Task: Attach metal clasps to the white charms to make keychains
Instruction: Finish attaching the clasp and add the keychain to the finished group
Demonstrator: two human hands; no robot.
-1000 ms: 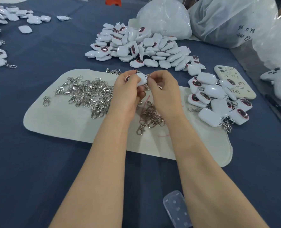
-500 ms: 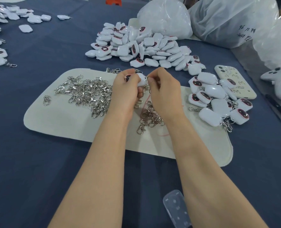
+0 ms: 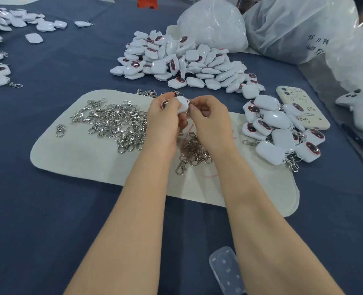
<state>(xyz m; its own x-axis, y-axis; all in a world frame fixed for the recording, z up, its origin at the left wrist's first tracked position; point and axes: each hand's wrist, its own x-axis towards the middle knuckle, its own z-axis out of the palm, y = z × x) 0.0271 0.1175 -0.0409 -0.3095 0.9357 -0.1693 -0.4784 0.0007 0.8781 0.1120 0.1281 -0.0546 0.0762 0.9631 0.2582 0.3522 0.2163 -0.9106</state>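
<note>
Centre frame: our left grip [image 3: 163, 120] is holding a white charm [image 3: 182, 104]; our right grip [image 3: 210, 120] is pinching its clasp [image 3: 189, 103].

Left hand [image 3: 165, 120] gripped a white charm [image 3: 182, 104]; right hand [image 3: 210, 122] pinched at its edge, clasp there too small to tell. Loose clasps [image 3: 112, 122] lay on the mat [image 3: 80, 160]; charm pile [image 3: 176, 60] behind, on the worktop [image 3: 48, 209].
</note>
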